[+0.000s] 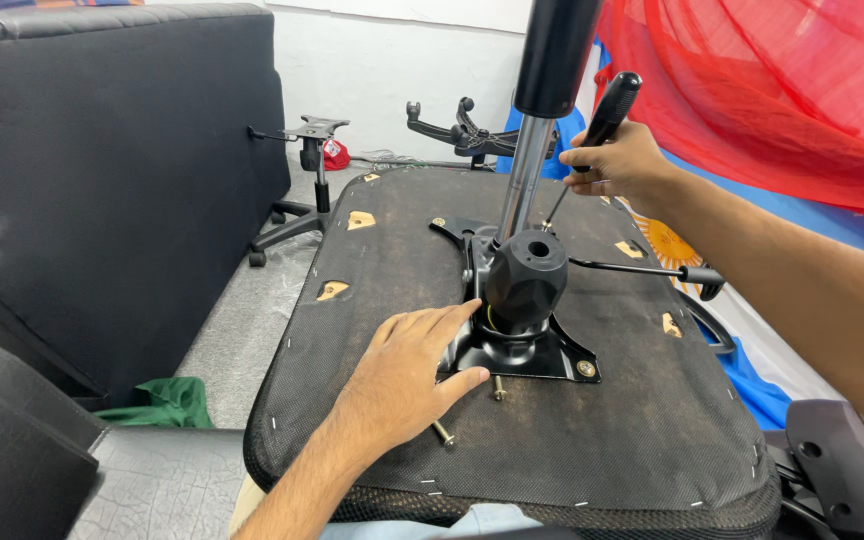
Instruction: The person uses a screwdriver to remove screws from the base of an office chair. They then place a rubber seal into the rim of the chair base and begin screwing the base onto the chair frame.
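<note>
Two loose bolts (472,410) lie beside left hand (407,380), near plate (562,358) edge

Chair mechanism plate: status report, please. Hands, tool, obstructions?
Left hand flat by mechanism plate. Right hand grips screwdriver. Two loose bolts beside plate.

No packages, signs or screens. Only a possible label: small white patch on a red object (334,153), just right of the spare chair base (310,180) by the wall; too small to confirm.
</note>
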